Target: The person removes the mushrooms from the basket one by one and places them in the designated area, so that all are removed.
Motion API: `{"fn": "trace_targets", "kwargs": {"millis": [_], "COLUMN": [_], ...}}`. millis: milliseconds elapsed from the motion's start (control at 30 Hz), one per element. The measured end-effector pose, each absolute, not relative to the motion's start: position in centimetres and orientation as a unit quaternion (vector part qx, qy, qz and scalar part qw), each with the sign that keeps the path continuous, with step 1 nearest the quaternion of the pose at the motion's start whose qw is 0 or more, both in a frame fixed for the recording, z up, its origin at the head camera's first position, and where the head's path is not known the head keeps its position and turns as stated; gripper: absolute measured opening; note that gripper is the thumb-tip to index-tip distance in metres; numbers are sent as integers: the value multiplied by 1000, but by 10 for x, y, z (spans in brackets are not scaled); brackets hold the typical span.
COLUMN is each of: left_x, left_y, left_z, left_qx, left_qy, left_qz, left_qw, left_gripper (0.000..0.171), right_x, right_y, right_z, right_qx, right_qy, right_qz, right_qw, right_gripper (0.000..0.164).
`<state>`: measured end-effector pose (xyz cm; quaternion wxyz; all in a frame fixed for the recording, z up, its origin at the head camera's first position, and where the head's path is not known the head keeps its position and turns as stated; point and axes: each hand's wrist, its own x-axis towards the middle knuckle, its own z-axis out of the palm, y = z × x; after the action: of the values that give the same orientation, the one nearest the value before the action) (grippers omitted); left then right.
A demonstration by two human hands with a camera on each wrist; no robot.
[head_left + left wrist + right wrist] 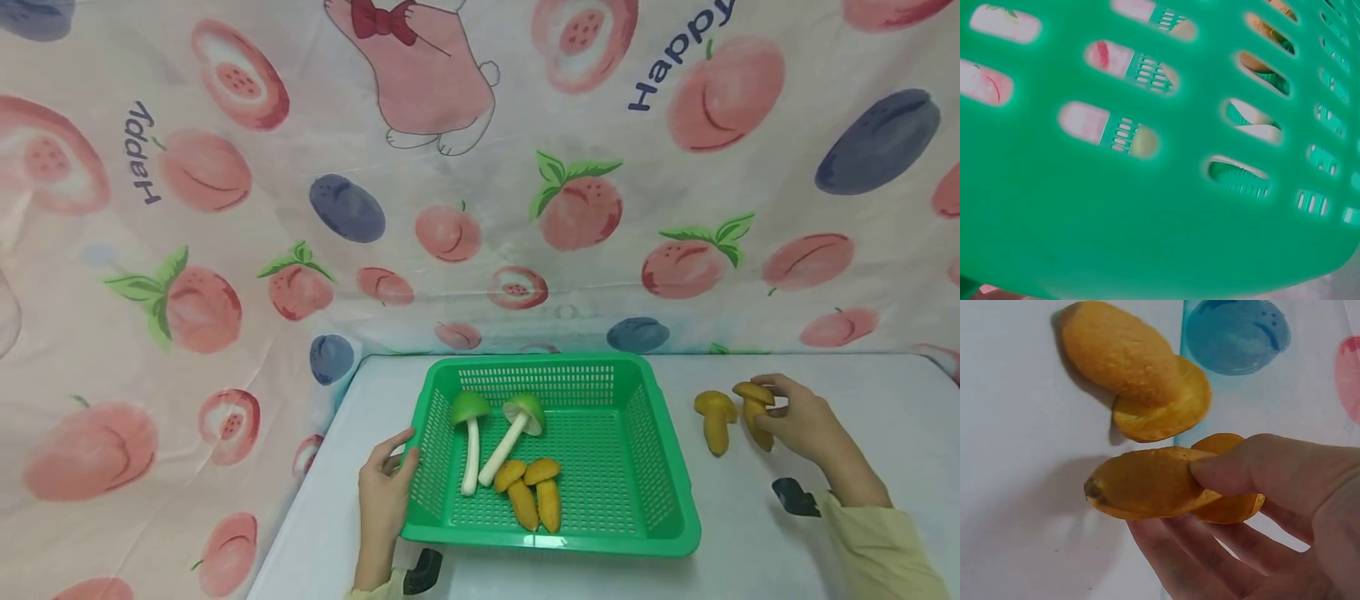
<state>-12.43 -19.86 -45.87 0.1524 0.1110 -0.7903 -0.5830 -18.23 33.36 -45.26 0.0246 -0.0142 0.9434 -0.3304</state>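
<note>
My right hand (pixel 808 419) pinches a yellow-brown toy mushroom (pixel 1147 484) by its stem between thumb and fingers, close over the white table. Just left of it lies a second yellow-brown mushroom (pixel 716 421), cap toward the back. My left hand (pixel 386 483) holds the left rim of a green plastic basket (pixel 551 543), thumb and fingertips at the edge. Inside that basket, two mushrooms with green caps and white stems (pixel 472 457) lie at the left. Two yellow-brown mushrooms (pixel 549 506) rest side by side near its front wall. The slotted basket wall (pixel 1116 206) fills the left wrist view.
The white table (pixel 750 533) extends around the basket. Behind it hangs a fruit-printed cloth (pixel 450 183), which also drapes down the left side. Black wrist straps (pixel 797 497) show on both arms.
</note>
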Motion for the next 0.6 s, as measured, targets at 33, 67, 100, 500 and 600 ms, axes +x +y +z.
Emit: {"fn": "trace_targets", "kwargs": {"millis": [33,67,100,500,600], "left_x": [-125,-125,-125,-123,-124], "left_y": [-199,-200,-200,-198,-198], "left_z": [-459,-459,-459,-458,-458], "left_qx": [112,113,114,110,115], "left_qy": [-790,-789,-789,-791,-789], "left_qz": [-584,-585,-585,-582,-584], "left_qw": [151,150,149,152,148], "left_gripper": [29,29,29,29,28], "right_x": [-183,-183,-184,-189,-189], "right_y": [334,334,333,342,345], "right_z": [-454,-455,-456,-472,-473], "right_qx": [-12,-9,-7,-4,-4], "right_qy": [943,943,943,938,937], "right_qz": [-331,-331,-332,-339,-341], "right_qw": [28,32,35,72,81], "right_gripper": [54,54,54,55,56]}}
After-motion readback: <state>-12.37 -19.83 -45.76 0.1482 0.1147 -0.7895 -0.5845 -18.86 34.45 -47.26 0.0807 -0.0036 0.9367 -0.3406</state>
